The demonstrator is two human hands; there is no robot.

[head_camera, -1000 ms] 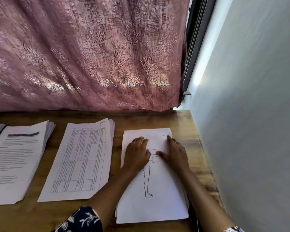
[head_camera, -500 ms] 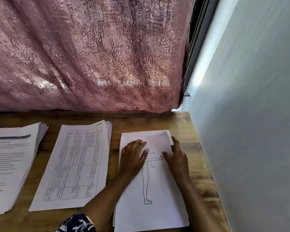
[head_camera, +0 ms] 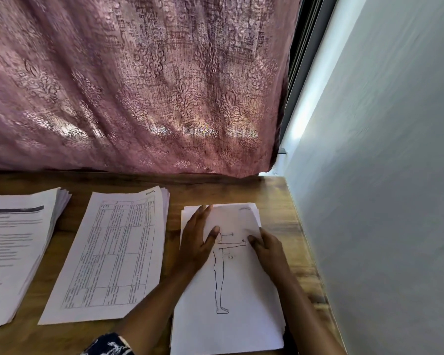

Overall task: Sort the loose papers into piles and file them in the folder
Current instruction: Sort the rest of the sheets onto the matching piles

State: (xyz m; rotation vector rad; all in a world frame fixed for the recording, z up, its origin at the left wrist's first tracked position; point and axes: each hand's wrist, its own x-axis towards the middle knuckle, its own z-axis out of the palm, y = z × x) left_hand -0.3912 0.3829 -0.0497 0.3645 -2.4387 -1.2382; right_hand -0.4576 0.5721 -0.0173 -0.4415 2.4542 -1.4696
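Since half a second ago the left hand (head_camera: 198, 242) has stretched out: its fingers (head_camera: 206, 213), bent before, now lie straight and close together, reaching almost to the far edge of the pile of white sheets with a line drawing of a standing figure (head_camera: 228, 290). The right hand (head_camera: 268, 248) has hardly shifted. That pile lies at the right end of the brown wooden table (head_camera: 280, 198), under both hands. The left palm is flat on its left half, thumb beside the figure's head. The right hand rests on its right edge, fingers together and fairly straight, thumb on the top sheet by the drawn outstretched arm. The sheets are fanned slightly, lower ones showing at the far left corner. Both fingertips are blurred, and whether the right fingers wrap under the edge cannot be told. To the left lie a white pile printed with a table (head_camera: 113, 252) and a thicker pile of text pages (head_camera: 13, 252), cut off by the frame; their print is illegible.
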